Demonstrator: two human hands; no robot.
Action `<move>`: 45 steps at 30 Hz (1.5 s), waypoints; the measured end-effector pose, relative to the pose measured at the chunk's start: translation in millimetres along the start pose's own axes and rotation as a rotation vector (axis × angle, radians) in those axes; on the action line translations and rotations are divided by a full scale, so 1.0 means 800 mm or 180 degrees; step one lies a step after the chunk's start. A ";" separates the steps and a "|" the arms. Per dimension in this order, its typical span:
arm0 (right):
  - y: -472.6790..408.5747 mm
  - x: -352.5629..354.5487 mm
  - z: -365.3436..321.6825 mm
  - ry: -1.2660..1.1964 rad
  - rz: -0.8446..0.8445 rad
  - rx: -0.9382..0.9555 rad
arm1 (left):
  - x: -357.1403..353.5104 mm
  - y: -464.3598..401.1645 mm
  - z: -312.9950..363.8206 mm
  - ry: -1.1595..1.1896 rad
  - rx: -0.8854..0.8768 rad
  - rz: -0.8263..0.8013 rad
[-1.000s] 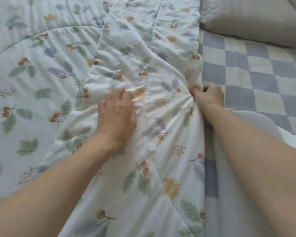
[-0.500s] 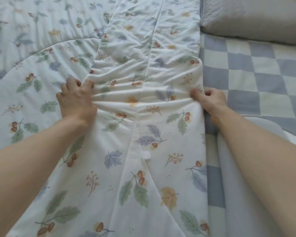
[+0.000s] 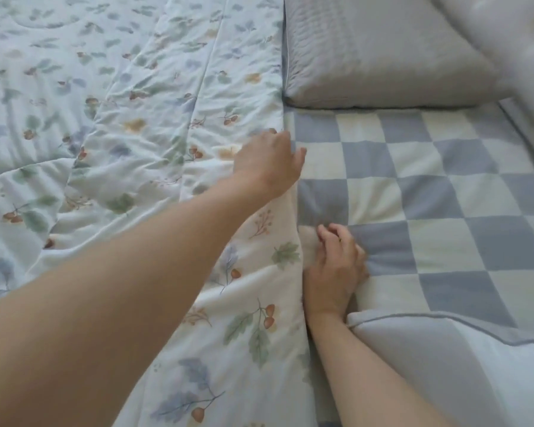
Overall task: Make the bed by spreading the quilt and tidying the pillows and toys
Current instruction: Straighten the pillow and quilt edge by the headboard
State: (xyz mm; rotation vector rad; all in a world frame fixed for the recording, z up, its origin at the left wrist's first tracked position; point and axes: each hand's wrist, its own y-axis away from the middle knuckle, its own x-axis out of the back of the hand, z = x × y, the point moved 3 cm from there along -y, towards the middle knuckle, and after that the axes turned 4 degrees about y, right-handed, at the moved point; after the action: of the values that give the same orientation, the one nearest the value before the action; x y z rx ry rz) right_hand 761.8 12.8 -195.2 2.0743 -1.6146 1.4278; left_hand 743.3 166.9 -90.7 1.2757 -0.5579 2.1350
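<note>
Across the left half of the frame, spread flat: a pale quilt [image 3: 130, 124] printed with leaves and acorns, creased and rumpled through the middle, its right edge running from top centre down toward the bottom centre. Over that edge, a little above mid-frame: the left hand [image 3: 267, 163], forearm reaching in from the lower left, fingers loosely extended and slightly blurred; resting on or hovering just above the quilt border, hard to say which, and gripping nothing that can be made out. Lower down, just right of the quilt edge: the right hand [image 3: 333, 266], forearm entering from the bottom right, fingers curled with the fingertips against the side of the quilt; probably a pinch on the fabric there, though the grip itself hidden behind the knuckles, so impossible to tell for certain. Beneath and to the right of both hands: a blue-and-cream checked bed sheet [image 3: 429, 186], exposed across the centre right. At the top centre and upper right, lying on that sheet and butted against the quilt edge: a grey pillow [image 3: 383, 53]. In the upper right corner, beside the pillow: a second pale padded shape [image 3: 506, 29], blurred and cut by the frame. Along the lower right: a grey fabric edge [image 3: 444, 349] with darker piping, overlapping the sheet.
</note>
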 end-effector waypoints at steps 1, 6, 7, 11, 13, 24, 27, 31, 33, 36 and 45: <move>0.006 -0.002 0.000 -0.0006 -0.0033 -0.0008 | -0.011 -0.017 0.003 -0.0209 0.0161 -0.0200; 0.003 -0.014 0.006 0.0177 0.0157 0.0050 | -0.048 -0.077 -0.005 -0.1002 0.0597 -0.0681; 0.003 -0.014 0.006 0.0198 0.0186 0.0057 | -0.047 -0.084 -0.007 -0.0888 0.0651 -0.0656; 0.004 -0.012 0.005 0.0225 0.0206 0.0070 | -0.037 -0.108 -0.004 0.0326 0.0762 -0.0152; 0.005 -0.012 0.005 0.0233 0.0194 0.0115 | -0.044 -0.116 0.001 0.1237 0.0623 -0.0047; 0.006 -0.014 0.005 0.0307 0.0340 0.0268 | -0.038 -0.082 -0.005 0.1614 0.0101 0.0058; 0.003 -0.010 0.000 0.0190 0.0238 0.0200 | 0.000 0.001 -0.004 0.1446 -0.0356 0.0742; 0.004 0.004 -0.009 -0.0226 0.0059 -0.0101 | 0.018 0.175 -0.026 0.1306 -0.0527 0.1294; -0.003 0.010 -0.006 -0.0461 -0.0055 -0.0149 | 0.006 0.267 -0.032 0.1301 -0.0337 0.1254; 0.013 0.036 -0.007 -0.1100 -0.0632 -0.0502 | -0.020 0.410 -0.016 0.1138 -0.0166 0.0799; 0.078 0.122 -0.022 -0.1356 -0.2078 -0.0740 | -0.053 0.511 0.069 0.0021 0.0691 -0.0541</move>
State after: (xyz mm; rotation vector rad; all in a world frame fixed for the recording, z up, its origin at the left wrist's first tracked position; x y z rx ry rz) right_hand 697.4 -67.7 -139.0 2.5230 -0.9689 0.5889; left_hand 521.5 -181.5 -126.4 1.3782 -0.2095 2.0988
